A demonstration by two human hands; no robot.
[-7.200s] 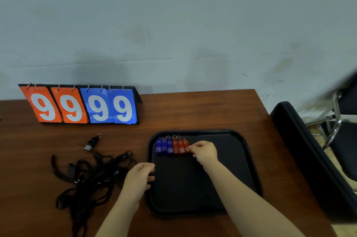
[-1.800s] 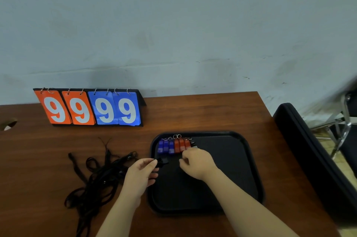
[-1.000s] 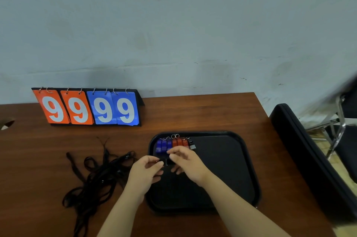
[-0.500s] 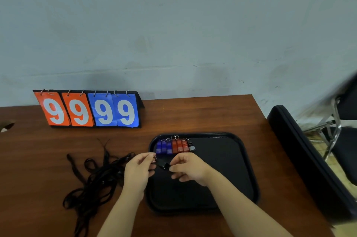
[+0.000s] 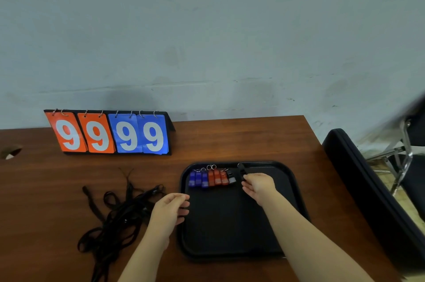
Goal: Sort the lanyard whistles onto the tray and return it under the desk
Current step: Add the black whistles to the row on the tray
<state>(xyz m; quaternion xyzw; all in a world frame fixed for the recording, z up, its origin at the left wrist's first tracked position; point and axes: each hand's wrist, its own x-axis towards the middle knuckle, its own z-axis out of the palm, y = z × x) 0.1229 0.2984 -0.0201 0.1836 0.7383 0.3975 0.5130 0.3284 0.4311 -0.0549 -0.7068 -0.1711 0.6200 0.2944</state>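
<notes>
A black tray [image 5: 296, 192] lies on the right half of the wooden desk [image 5: 241, 139], near the front edge. Along the tray's far left side stands a tight row of whistles: three blue whistles [image 5: 198, 179] on the left, three red whistles [image 5: 217, 177] touching them, then a grey-tipped whistle [image 5: 231, 178] at the right end, all with their key rings pointing far. Just right of that row the right hand [image 5: 258, 185] pinches a black whistle [image 5: 241, 172] between thumb and fingertips, ring end pointing far, low over the tray floor; whether it touches the floor cannot be told. The left hand [image 5: 170, 209] hovers at the tray's left rim, fingers loosely curled with nothing seen in them. Left of it a tangle of black lanyards [image 5: 119, 215] lies on the desk, apart from the tray. At the far left a scoreboard [image 5: 110, 134] stands by the wall, reading 9 9 in orange and 9 9 in blue. A chair [image 5: 406, 150] with a chrome frame stands off the desk's right end.
</notes>
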